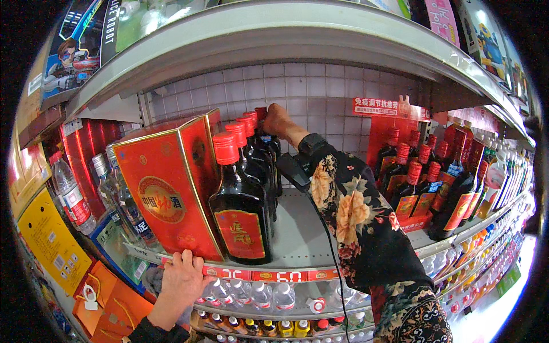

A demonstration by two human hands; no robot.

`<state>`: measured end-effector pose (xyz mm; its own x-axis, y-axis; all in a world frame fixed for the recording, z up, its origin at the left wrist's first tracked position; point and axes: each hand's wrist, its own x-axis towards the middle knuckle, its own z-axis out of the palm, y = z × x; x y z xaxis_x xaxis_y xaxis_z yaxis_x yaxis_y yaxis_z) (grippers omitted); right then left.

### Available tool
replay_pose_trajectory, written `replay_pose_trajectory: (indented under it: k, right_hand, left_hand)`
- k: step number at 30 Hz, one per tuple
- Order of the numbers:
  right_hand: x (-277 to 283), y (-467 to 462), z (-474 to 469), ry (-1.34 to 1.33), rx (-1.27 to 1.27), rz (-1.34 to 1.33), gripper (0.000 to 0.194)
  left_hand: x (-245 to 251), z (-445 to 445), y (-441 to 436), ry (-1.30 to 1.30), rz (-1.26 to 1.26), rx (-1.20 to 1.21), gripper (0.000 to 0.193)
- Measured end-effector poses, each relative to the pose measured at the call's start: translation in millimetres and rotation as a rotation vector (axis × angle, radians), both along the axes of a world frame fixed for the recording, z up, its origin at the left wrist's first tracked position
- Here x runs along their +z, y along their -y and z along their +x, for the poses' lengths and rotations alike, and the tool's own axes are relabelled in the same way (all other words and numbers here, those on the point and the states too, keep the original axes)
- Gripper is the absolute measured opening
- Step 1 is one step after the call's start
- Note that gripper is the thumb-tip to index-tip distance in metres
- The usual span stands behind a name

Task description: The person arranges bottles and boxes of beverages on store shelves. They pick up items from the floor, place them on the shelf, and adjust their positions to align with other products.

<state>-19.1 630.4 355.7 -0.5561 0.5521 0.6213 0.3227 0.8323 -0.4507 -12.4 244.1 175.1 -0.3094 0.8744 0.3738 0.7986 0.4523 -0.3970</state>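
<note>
A row of dark glass liquor bottles [242,214] with red caps runs back along the metal shelf [296,231]. My right hand [276,120] reaches to the rear of that row and is at the red cap of the rearmost bottle [260,113]; its fingers are partly hidden, so its grip cannot be told. Left of the row stands a red and gold gift box [165,188]. My left hand [184,274] rests on the shelf's front edge at the foot of the box, fingers over the price strip. A grey cloth [153,281] shows beside my left wrist.
A black device [294,171] with a cable is at my right wrist. More red-capped bottles [407,188] stand at the right. Clear bottles [124,197] stand left of the box. An upper shelf [274,43] overhangs; drinks [261,296] fill lower shelves. An orange bag [111,317] is at lower left.
</note>
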Motion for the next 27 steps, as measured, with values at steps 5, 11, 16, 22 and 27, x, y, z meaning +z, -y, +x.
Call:
replay_pose_trajectory:
  k: [5,11,16,22,27]
  right_hand:
    - [-9,-10,-22,-0.08,0.078,0.008,0.021]
    - [2,-40,-31,0.588,0.16,1.223,0.015]
    - [-5,-45,0,0.383,0.564,0.455,0.015]
    - [18,4,62,0.357,0.315,0.192,0.018]
    - [-4,78,179,0.437,0.334,0.316,0.032]
  left_hand:
    - [0,2,0,-0.012,0.038,-0.014,0.046]
    - [-2,0,0,-0.045,0.069,-0.026,0.047]
    - [-4,-1,0,-0.083,0.058,-0.022,0.048]
    - [-4,0,0,0.007,0.042,0.02,0.049]
    - [-7,0,0,-0.004,0.038,0.037,0.05]
